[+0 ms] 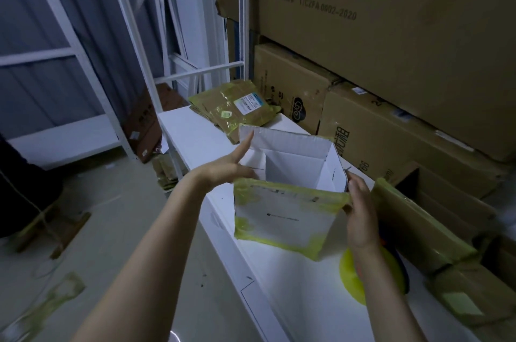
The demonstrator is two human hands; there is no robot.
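Observation:
A white cardboard box [282, 216] with yellow-green tape along its edges stands open on the white shelf board [301, 299], its flaps up and its inside bare. My left hand [233, 164] lies against the box's left flap with the fingers straight and the index finger pointing up. My right hand [360, 210] grips the box's right corner, the thumb on the taped front edge.
Flattened brown boxes with yellow tape [237, 108] lie at the shelf's far end. More taped brown boxes [418, 227] sit to the right, and a yellow tape roll [351, 277] lies under my right wrist. Large cartons [391, 42] fill the rack behind. Tape scraps litter the floor [55, 294].

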